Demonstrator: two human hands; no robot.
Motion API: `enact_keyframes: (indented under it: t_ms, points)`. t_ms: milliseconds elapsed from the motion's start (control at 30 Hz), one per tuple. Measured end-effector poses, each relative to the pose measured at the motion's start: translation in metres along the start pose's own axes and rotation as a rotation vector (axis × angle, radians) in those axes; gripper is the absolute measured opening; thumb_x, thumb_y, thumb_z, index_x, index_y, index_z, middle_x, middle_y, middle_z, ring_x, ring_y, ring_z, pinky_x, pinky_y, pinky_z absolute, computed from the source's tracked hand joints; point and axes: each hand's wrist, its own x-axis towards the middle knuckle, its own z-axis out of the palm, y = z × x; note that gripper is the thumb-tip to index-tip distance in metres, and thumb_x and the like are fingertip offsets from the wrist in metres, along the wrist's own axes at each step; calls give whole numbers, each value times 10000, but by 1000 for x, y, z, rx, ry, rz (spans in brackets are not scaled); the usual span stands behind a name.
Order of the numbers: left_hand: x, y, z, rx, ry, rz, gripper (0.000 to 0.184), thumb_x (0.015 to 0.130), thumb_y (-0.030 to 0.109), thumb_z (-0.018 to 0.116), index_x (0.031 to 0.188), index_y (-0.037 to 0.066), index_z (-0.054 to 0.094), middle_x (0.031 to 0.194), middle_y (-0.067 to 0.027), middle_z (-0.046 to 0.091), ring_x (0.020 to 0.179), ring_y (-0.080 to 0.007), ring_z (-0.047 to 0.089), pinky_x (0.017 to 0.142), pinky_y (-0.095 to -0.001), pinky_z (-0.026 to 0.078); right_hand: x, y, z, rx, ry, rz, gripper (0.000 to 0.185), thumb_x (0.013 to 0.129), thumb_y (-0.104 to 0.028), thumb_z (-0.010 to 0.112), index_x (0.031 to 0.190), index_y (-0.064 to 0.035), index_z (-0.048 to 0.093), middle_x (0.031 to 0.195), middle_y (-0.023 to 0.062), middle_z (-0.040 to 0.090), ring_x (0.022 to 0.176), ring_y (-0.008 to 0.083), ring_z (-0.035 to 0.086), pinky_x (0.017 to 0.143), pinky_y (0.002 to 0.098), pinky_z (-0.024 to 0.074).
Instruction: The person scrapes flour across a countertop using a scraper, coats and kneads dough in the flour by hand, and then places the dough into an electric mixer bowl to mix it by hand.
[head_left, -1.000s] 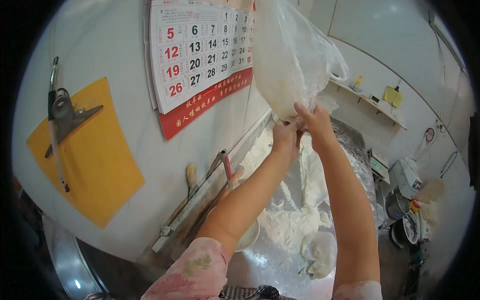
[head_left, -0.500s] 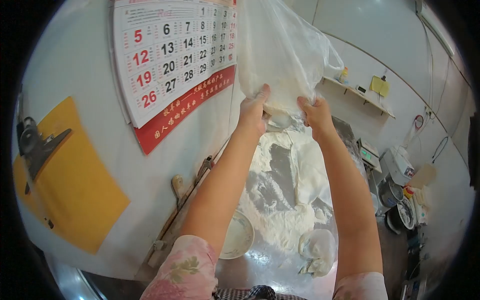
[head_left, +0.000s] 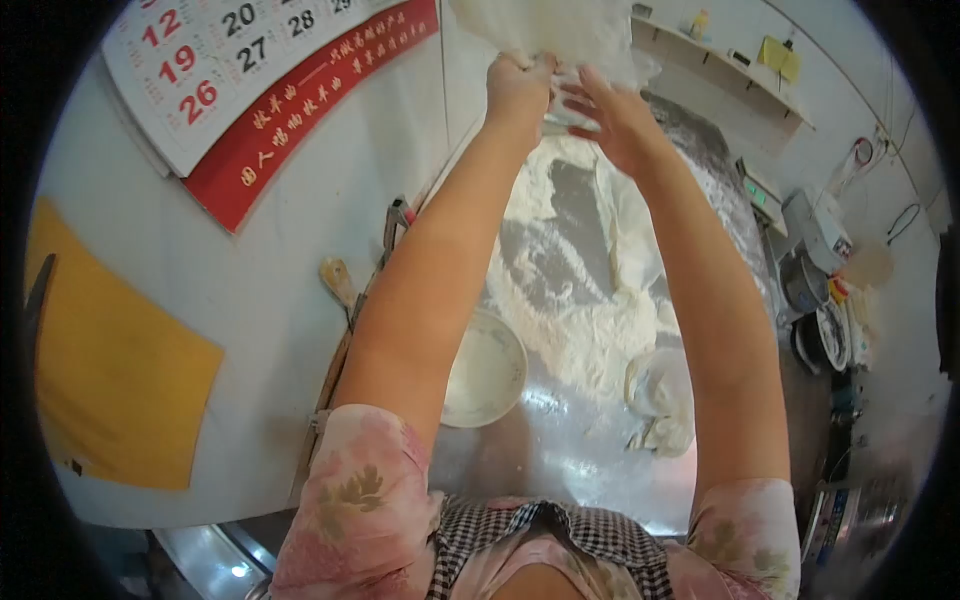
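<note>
A clear plastic bag point(head_left: 560, 32) hangs at the top of the view, partly cut off by the frame edge, with something whitish inside. My left hand point(head_left: 520, 92) is closed on its lower left part. My right hand point(head_left: 618, 122) is beside the bag's lower right part with fingers spread; whether the fingertips touch the plastic I cannot tell. Below both hands, loose white flour point(head_left: 585, 335) covers much of the metal table point(head_left: 560, 470). A pale, flour-dusted sheet point(head_left: 632, 240) lies along the table's right part.
A round bowl point(head_left: 519, 365) stands by my left forearm. A crumpled plastic bag with dough point(head_left: 663, 400) lies near my right forearm. A wooden-handled tool point(head_left: 338, 280) rests against the left wall, under a calendar point(head_left: 310, 85). A scale point(head_left: 762, 195) and pots point(head_left: 805, 280) are at right.
My right hand has gone from gripping the bag to spread fingers. Both hands and the bag now sit higher in view, and the camera looks further down. My left hand keeps its hold.
</note>
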Motion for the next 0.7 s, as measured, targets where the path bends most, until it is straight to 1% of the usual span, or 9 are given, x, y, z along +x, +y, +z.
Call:
enact_keyframes:
  t_ms: [167, 200, 267, 367, 400, 500, 533, 667, 700]
  points:
    - [-13, 6, 10, 167, -109, -81, 117, 856, 128, 537, 915, 31, 566, 778, -25, 587, 628, -110, 518, 529, -255, 411, 36, -14, 26, 171, 137, -28, 340, 845, -285, 612, 1004, 10, 560, 995, 110, 577, 779, 192, 564, 640, 324, 445]
    - [-14, 6, 3, 156, -150, -73, 145, 855, 118, 531, 970, 32, 556, 819, -32, 593, 688, -125, 534, 579, -263, 424, 40, -11, 29, 200, 134, -113, 283, 859, -205, 589, 991, 42, 548, 905, 123, 586, 615, 207, 558, 569, 311, 470]
    - [-9, 12, -18, 133, -237, -33, 235, 854, 100, 518, 1079, 34, 535, 901, -45, 607, 807, -154, 567, 677, -280, 449, 40, -10, 26, 219, 203, -137, 288, 844, -155, 580, 1032, 56, 522, 884, 124, 581, 658, 202, 573, 580, 313, 505]
    - [2, 44, -22, -445, 61, -131, 421, 848, 95, 541, 1252, 64, 426, 1020, -62, 597, 964, -219, 555, 791, -324, 442, 34, -21, 17, 218, 151, -170, 302, 840, -158, 574, 1067, 30, 509, 854, 102, 575, 668, 182, 575, 596, 307, 532]
    - [2, 59, -18, -488, 12, -62, 540, 854, 127, 568, 1333, 95, 321, 1061, -70, 585, 911, -225, 542, 751, -340, 447, 36, -21, 13, 186, 146, -176, 272, 845, -168, 578, 1040, 12, 522, 832, 90, 573, 656, 176, 565, 597, 314, 527]
    - [18, 73, -8, -162, -86, 152, 503, 853, 185, 596, 1297, 77, 385, 975, -57, 587, 745, -172, 530, 620, -293, 446, 39, -22, 1, 111, 154, -132, 226, 844, -175, 585, 990, -11, 534, 789, 70, 559, 629, 159, 543, 575, 312, 516]
    - [21, 75, -3, 56, -94, 211, 338, 858, 197, 576, 1153, 49, 506, 808, -38, 564, 570, -125, 465, 464, -255, 383, 40, -23, -1, 89, 161, -106, 218, 841, -174, 587, 979, -14, 534, 777, 65, 553, 621, 154, 537, 564, 308, 513]
    - [25, 46, 8, 459, 203, 406, 192, 893, 213, 474, 862, 40, 552, 613, -11, 485, 470, -112, 422, 377, -268, 325, 34, -27, -1, 140, 231, -93, 191, 855, -167, 562, 972, -21, 522, 761, 54, 543, 619, 152, 530, 552, 303, 505]
    - [22, 45, 10, 425, 211, 348, 186, 892, 212, 471, 880, 42, 547, 646, -20, 498, 501, -114, 442, 398, -265, 341, 31, -30, 2, 211, 236, -105, 178, 860, -154, 550, 972, -19, 520, 760, 56, 543, 620, 153, 531, 557, 304, 505]
